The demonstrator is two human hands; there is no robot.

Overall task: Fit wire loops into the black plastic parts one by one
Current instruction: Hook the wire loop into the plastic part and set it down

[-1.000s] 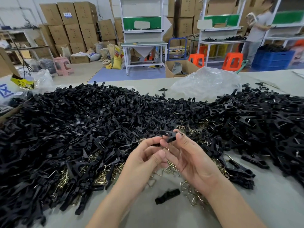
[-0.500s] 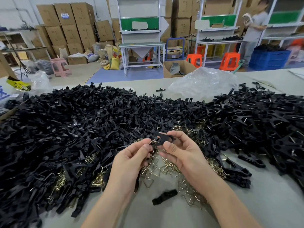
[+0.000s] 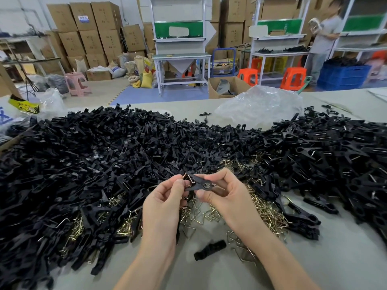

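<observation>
The grey bench [image 3: 345, 258] is big and fills most of the view. A huge pile of black parts [image 3: 83, 164] lies across it from the left edge to the right edge. A clear bag [image 3: 257, 105], all crumpled, sits by the far edge, behind the pile. A heap of shiny wire loops [image 3: 266, 212] lies in the middle of the bench, next to the pile and under the hands.

Both hands are held up over the wire loops. The left hand [image 3: 162, 204] pinches the left end of one black part [image 3: 201, 184]. The right hand [image 3: 226, 195] pinches its right end with thumb and fingers. A loose black piece [image 3: 210, 249] lies flat on the bench by the near edge, between the two arms. One small wire loop [image 3: 187, 177] sits on the left end of the held black part, right by the left thumb.
</observation>
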